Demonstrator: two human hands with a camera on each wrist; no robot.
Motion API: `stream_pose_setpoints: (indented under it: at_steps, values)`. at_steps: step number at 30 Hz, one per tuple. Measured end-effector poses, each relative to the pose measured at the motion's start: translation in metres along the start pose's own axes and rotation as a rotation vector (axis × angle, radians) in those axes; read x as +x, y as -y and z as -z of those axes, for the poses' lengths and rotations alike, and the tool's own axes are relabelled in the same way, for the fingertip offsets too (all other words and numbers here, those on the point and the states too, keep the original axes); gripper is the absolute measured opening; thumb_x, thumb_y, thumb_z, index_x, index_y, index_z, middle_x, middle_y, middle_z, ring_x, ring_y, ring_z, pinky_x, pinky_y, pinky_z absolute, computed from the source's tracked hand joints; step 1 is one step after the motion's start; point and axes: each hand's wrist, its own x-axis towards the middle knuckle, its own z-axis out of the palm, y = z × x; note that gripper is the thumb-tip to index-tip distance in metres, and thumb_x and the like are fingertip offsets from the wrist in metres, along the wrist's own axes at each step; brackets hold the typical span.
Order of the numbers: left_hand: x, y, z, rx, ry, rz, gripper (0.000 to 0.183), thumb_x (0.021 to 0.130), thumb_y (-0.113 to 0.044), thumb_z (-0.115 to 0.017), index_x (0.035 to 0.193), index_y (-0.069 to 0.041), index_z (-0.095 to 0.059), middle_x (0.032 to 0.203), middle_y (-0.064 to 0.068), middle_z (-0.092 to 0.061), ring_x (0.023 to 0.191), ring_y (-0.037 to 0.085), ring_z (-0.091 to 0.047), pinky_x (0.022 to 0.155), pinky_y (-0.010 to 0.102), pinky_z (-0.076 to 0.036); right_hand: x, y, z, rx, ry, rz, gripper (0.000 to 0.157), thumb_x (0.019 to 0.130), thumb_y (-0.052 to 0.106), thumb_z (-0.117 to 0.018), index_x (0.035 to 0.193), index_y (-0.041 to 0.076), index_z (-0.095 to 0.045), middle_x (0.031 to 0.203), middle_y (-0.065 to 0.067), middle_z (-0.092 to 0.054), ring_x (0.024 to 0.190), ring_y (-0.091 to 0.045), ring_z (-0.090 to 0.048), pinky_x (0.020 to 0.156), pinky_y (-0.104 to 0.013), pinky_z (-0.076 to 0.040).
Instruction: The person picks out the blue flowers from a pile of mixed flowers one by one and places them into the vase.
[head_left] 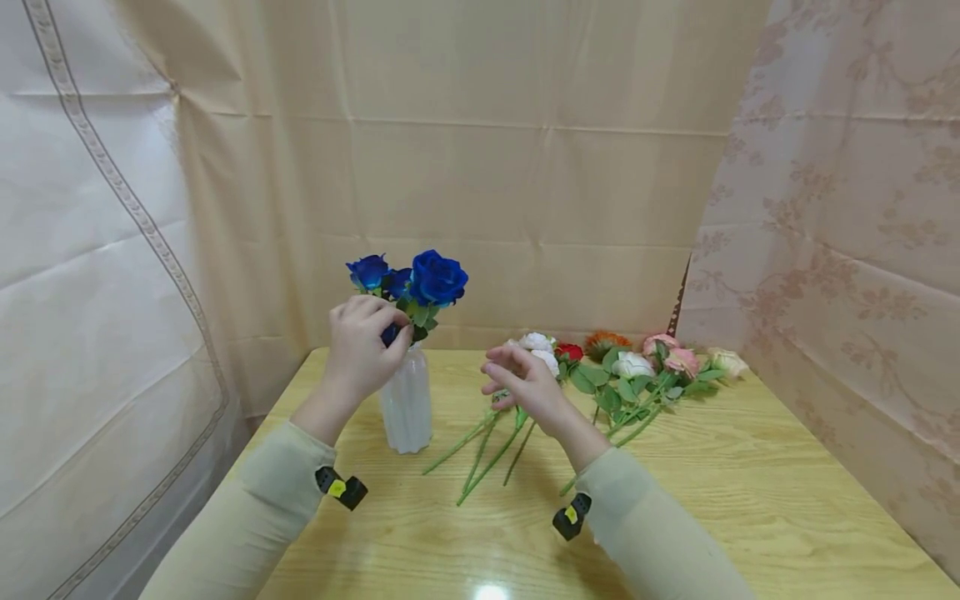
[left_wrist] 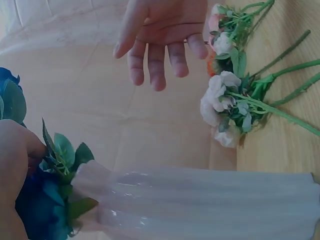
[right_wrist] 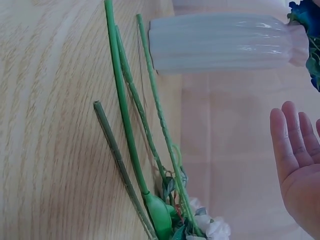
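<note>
A white ribbed vase (head_left: pixel 407 404) stands upright at the left of the table, with several blue roses (head_left: pixel 438 277) and their green leaves at its mouth. My left hand (head_left: pixel 366 342) is at the blooms just above the rim, fingers curled and pinching a blue rose; the left wrist view shows this hand (left_wrist: pixel 12 175) beside the leaves (left_wrist: pixel 67 152), partly hiding the bloom. To the right of the vase, my right hand (head_left: pixel 525 387) hovers over the loose stems with its fingers spread and nothing held. In the right wrist view its palm (right_wrist: pixel 302 185) shows bare.
White flowers (head_left: pixel 537 342) and a red flower (head_left: pixel 570 351) lie right of the vase, green stems (head_left: pixel 480 467) toward me. Farther right are an orange flower (head_left: pixel 606 342), pink roses (head_left: pixel 682 362) and a cream rose (head_left: pixel 727 362). Cloth curtains (head_left: pixel 525 167) enclose the wooden table (head_left: pixel 750 492).
</note>
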Motion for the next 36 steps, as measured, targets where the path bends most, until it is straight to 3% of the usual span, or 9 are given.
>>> stream_pose_setpoints:
  at_steps: [5,8,15,20,26,28,36]
  values:
    - [-0.006,0.004,-0.003,-0.005,0.015,-0.017,0.007,0.087,-0.014,-0.076,0.085,-0.008,-0.074,0.104,0.008,-0.066,0.112,0.034,-0.053,0.098,0.060,-0.034,-0.001,-0.003,0.001,0.004,-0.002,-0.017,0.044,0.103,0.029,-0.063,0.137,0.003,-0.054,0.130,-0.023,-0.059,0.099,-0.034,-0.069,0.084,-0.064,-0.055]
    - [-0.008,0.006,-0.003,-0.043,0.006,-0.033,0.007,0.086,-0.012,-0.075,0.088,-0.006,-0.074,0.107,0.009,-0.065,0.114,0.034,-0.051,0.097,0.060,-0.033,-0.001,-0.004,0.002,0.005,0.003,-0.022,0.044,0.103,0.028,-0.063,0.138,0.003,-0.054,0.131,-0.023,-0.058,0.100,-0.034,-0.069,0.085,-0.066,-0.053]
    - [-0.004,0.011,0.000,-0.169,-0.131,-0.073,0.009,0.087,-0.010,-0.067,0.088,-0.004,-0.073,0.103,0.011,-0.066,0.107,0.035,-0.055,0.090,0.061,-0.034,0.000,0.003,0.012,-0.017,-0.010,0.013,0.040,0.103,0.027,-0.064,0.134,0.003,-0.056,0.128,-0.022,-0.059,0.099,-0.037,-0.068,0.080,-0.062,-0.057]
    - [-0.001,0.006,0.007,-0.222,-0.237,-0.073,0.011,0.088,-0.011,-0.066,0.089,-0.001,-0.071,0.103,0.014,-0.064,0.102,0.036,-0.055,0.085,0.056,-0.035,-0.004,0.019,0.022,0.000,-0.023,0.063,0.038,0.103,0.024,-0.063,0.134,0.002,-0.055,0.126,-0.019,-0.060,0.103,-0.040,-0.066,0.078,-0.056,-0.059]
    - [-0.004,-0.010,0.013,-0.273,-0.259,-0.070,0.015,0.089,-0.013,-0.067,0.095,0.000,-0.069,0.104,0.015,-0.062,0.101,0.035,-0.054,0.083,0.047,-0.043,-0.013,0.040,0.041,-0.032,-0.033,0.146,0.037,0.104,0.023,-0.062,0.134,0.003,-0.056,0.125,-0.017,-0.062,0.105,-0.036,-0.065,0.077,-0.049,-0.061]
    - [-0.007,-0.015,0.012,-0.288,-0.273,-0.091,0.016,0.089,-0.014,-0.066,0.096,0.001,-0.069,0.101,0.014,-0.064,0.099,0.034,-0.056,0.082,0.045,-0.045,-0.016,0.046,0.047,-0.052,-0.044,0.164,0.037,0.104,0.024,-0.062,0.135,0.004,-0.056,0.126,-0.016,-0.062,0.105,-0.029,-0.065,0.079,-0.049,-0.060]
    - [-0.019,-0.029,0.000,-0.348,-0.337,-0.247,0.012,0.089,-0.013,-0.064,0.088,-0.002,-0.068,0.085,0.010,-0.065,0.079,0.027,-0.058,0.074,0.030,-0.045,-0.034,0.053,0.066,-0.183,-0.088,0.213,0.035,0.104,0.019,-0.063,0.134,0.003,-0.057,0.125,-0.014,-0.064,0.109,-0.027,-0.064,0.085,-0.043,-0.059]
